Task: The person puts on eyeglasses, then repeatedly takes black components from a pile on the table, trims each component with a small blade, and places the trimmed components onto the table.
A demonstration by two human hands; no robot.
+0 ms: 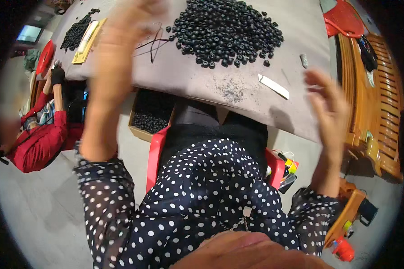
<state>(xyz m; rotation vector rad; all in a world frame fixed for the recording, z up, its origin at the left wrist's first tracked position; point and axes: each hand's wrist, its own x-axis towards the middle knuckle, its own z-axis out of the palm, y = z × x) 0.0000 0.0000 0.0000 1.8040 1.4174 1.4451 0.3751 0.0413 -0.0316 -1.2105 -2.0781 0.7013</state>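
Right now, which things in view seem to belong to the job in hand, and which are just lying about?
Likely part of the job:
- pile of small black pieces
- slim white tool
- cardboard box holding similar pieces

Apparently just lying about:
- slatted wooden bench
- black mug
- red chair, upper right

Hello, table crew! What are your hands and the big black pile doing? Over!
Left hand blurred, grip unclear; right hand open, seemingly empty. Big black pile on table. White strip between pile and right hand.
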